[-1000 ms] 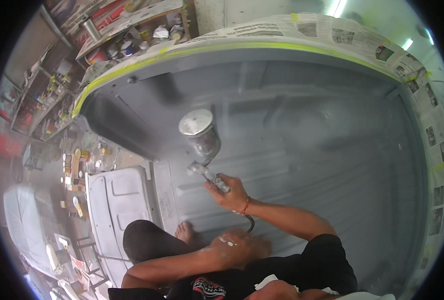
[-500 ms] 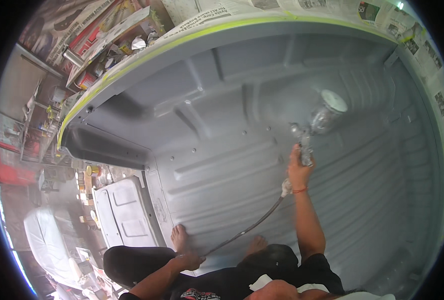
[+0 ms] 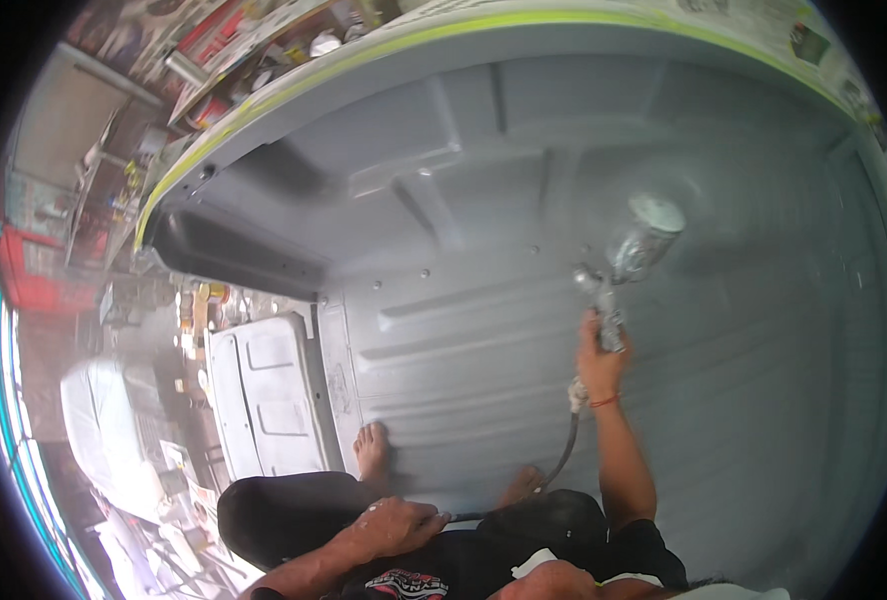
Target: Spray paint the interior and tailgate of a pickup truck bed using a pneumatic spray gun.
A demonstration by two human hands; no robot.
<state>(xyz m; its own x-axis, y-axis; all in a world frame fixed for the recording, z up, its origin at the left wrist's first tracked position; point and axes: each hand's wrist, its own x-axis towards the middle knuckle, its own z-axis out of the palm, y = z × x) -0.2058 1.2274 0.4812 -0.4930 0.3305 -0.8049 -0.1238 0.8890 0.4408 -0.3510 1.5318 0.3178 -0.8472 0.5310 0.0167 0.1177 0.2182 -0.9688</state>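
My right hand (image 3: 602, 366) is closed round the handle of a spray gun (image 3: 610, 312) with a silvery body and a paint cup (image 3: 652, 235) with a pale lid on top. The gun is held above the grey ribbed floor of a pickup truck bed (image 3: 484, 365), its nozzle end toward the far wall. From the handle's base a dark air hose (image 3: 568, 450) curves down past my foot to my left hand (image 3: 401, 525), whose fingers are wrapped round it near my knee. A pale mist blurs the far right of the bed.
Yellow-green masking tape (image 3: 414, 37) and newspaper line the bed's far rim. My bare feet (image 3: 372, 450) stand on the bed floor. At left are an open tailgate (image 3: 276, 398), a covered white shape (image 3: 124, 435) and cluttered shelves (image 3: 259, 55).
My view has shifted, so the bed's far wall sits further right. My left hand has risen and moved right with the hose, which now bends more sharply. My right hand keeps the spray gun.
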